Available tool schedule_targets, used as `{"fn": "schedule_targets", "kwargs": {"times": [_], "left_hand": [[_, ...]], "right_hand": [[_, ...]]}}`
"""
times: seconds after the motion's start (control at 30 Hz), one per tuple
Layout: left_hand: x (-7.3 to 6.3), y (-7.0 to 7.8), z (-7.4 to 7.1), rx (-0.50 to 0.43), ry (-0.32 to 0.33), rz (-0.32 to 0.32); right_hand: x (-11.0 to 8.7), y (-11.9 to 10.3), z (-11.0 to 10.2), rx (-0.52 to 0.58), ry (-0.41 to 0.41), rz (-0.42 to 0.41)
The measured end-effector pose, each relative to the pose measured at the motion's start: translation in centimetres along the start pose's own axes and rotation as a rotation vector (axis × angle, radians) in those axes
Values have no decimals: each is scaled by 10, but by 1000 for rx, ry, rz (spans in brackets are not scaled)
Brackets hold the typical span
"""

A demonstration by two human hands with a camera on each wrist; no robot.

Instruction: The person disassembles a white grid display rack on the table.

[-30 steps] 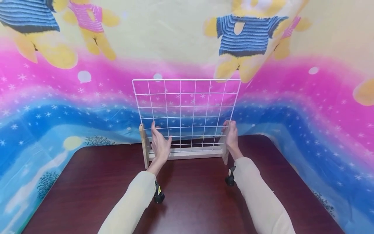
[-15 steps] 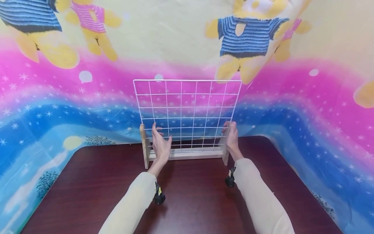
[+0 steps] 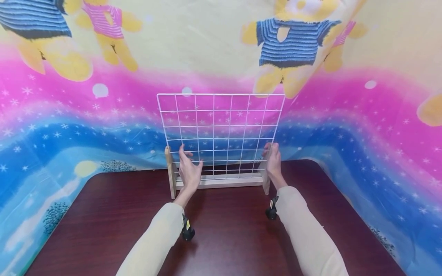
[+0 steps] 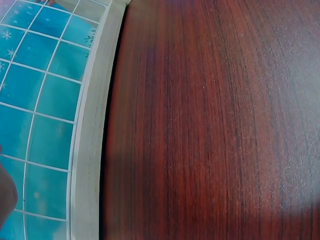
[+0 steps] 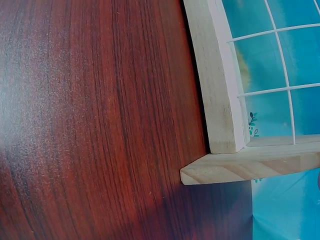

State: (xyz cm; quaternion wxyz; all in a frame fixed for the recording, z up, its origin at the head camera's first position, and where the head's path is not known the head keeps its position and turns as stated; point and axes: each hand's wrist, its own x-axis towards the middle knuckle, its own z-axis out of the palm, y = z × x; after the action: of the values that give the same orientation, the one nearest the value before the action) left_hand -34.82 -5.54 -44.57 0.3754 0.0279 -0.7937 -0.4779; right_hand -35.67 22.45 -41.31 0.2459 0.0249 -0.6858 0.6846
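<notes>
A white wire grid (image 3: 221,125) stands upright between two light wooden side pieces, joined at the bottom by a pale wooden crossbar (image 3: 231,183). In the head view my left hand (image 3: 189,170) is just inside the left side piece (image 3: 169,172), fingers extended upward by the wires and thumb apart; contact is unclear. On the far right, my right hand (image 3: 274,163) grips the upper part of the right side piece (image 3: 266,182), its fingers bent around the edge. The right wrist view shows that side piece's foot (image 5: 220,169) on the table. Both wrist views largely miss the hands.
Beneath the stand is a dark reddish-brown wooden table (image 3: 228,237) with rounded far corners. Close behind it hangs a colourful curtain (image 3: 345,126) printed with bears and snowflakes. Small black wrist cameras (image 3: 188,232) sit under the beige sleeves (image 3: 155,234).
The picture shifts very slightly. Both hands and the grid stand otherwise keep their places.
</notes>
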Motion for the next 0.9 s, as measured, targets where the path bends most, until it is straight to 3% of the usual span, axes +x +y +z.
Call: {"fn": "schedule_targets", "kwargs": {"times": [0.27,0.5,0.6,0.9], "left_hand": [[1,0,-1,54,-1,6],[1,0,0,47,-15,-14],[1,1,0,33,-12,-23],[2,3,-1,-9,-10,-36]], "right_hand": [[6,15,0,-83,26,10],[-11,-19,-1,-52,-59,4],[-12,-21,-1,-55,-63,1],[2,5,-3,-55,-31,-1]]}}
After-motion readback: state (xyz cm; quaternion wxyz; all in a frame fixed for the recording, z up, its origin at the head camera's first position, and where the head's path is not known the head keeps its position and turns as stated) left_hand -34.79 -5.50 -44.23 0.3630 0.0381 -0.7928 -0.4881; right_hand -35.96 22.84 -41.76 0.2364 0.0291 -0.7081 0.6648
